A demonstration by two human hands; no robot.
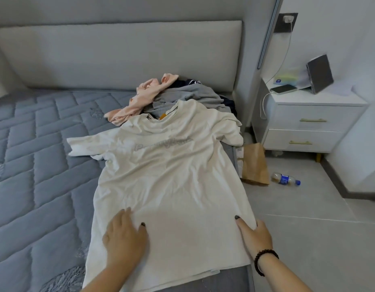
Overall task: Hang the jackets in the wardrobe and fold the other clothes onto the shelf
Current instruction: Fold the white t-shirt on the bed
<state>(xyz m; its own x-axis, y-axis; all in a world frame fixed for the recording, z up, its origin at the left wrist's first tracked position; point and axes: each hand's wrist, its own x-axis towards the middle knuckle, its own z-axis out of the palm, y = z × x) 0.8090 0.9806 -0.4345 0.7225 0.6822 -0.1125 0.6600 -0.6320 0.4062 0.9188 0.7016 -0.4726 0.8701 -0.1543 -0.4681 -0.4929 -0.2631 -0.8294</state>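
White T-shirt (172, 178) lies face-up on the bed (35, 165), near its right edge, collar twd the headboard, hem twd the person. Left hand (124, 234) rests flat on the lower front, fingers straight, nothing held. Right hand (255, 232) presses the shirt's right hem edge, fingers extended along the cloth; whether any fabric is pinched underneath can't be told. Step in hand, by judgement: smoothing before the fold. To do it well: sweep creases outward from centre, square the hem, then flatten the right sleeve, which hangs bunched over the mattress edge; left sleeve is spread but wrinkled. Behind the collar, a pile w/ a peach garment (140, 98), a grey garment (188, 98) and sth dark waits unsorted. Containers: brown paper bag (255, 165) lies flat on the floor, contents not visible; plastic bottle (285, 179) lies on its side nearby, fill level unclear; nightstand (308, 123) drawers both closed. Wardrobe and shelf not in view.
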